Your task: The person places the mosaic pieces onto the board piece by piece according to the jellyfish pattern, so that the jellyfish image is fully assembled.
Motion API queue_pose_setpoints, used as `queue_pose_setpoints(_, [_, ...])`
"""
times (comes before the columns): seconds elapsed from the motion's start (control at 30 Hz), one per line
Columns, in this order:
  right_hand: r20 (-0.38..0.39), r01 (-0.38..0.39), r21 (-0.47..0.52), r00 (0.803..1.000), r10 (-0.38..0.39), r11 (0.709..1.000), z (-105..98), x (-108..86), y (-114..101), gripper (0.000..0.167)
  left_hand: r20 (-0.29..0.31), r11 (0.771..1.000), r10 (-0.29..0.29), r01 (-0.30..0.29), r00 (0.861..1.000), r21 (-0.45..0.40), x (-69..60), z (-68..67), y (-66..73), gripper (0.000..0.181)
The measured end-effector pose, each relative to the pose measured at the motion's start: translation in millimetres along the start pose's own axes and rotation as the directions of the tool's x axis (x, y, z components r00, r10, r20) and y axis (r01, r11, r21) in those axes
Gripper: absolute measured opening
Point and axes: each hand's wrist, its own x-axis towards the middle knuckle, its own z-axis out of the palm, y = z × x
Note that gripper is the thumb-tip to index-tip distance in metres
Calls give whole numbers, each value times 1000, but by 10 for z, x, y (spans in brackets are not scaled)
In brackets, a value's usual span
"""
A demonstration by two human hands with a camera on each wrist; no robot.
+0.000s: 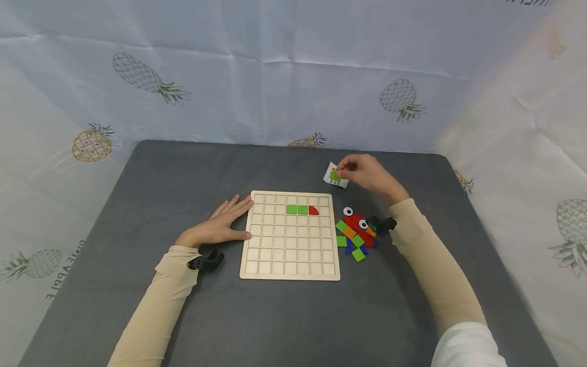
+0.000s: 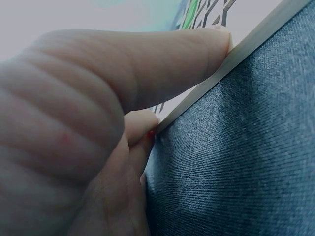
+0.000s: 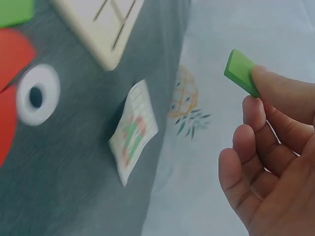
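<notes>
A green tile (image 3: pixel 240 70) is in the air beside the printed card (image 3: pixel 134 132), pinched by one end between the thumb and fingertips of the right hand (image 1: pixel 365 172). The pinch is only as wide as the tile is thick, and the other fingers curl loosely and hold nothing. This is a good hold, I judge: much of the tile sticks out, so it can be lowered flat and one edge lined up first. Light pressure should do, since a hard squeeze could make such a thin piece spin or slip.

The wooden board (image 1: pixel 291 254) is a shallow tray divided into small square cells. In the second row from its far edge, two green squares (image 1: pixel 297 209) sit side by side, with a red quarter-round (image 1: pixel 313 210) in the next cell to their right. The left hand (image 1: pixel 219 224) lies with fingers spread, thumb and fingertips touching the board's left edge and gripping nothing. Light, even contact there should steady the board without tilting it.

To the board's right, loose on the dark table (image 1: pixel 284 326), is a pile of pieces (image 1: pixel 357 235): green, orange, red and blue, with two round eyes (image 1: pixel 348 211) among them. Behind the table hangs a pineapple-print cloth (image 1: pixel 275 102).
</notes>
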Motion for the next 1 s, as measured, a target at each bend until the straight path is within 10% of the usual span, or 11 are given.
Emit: queue_pose_setpoints(1.0, [267, 194, 114, 939, -218, 974, 775, 463, -665, 14, 3, 1000, -20, 20, 1000, -8, -3, -3, 6, 95])
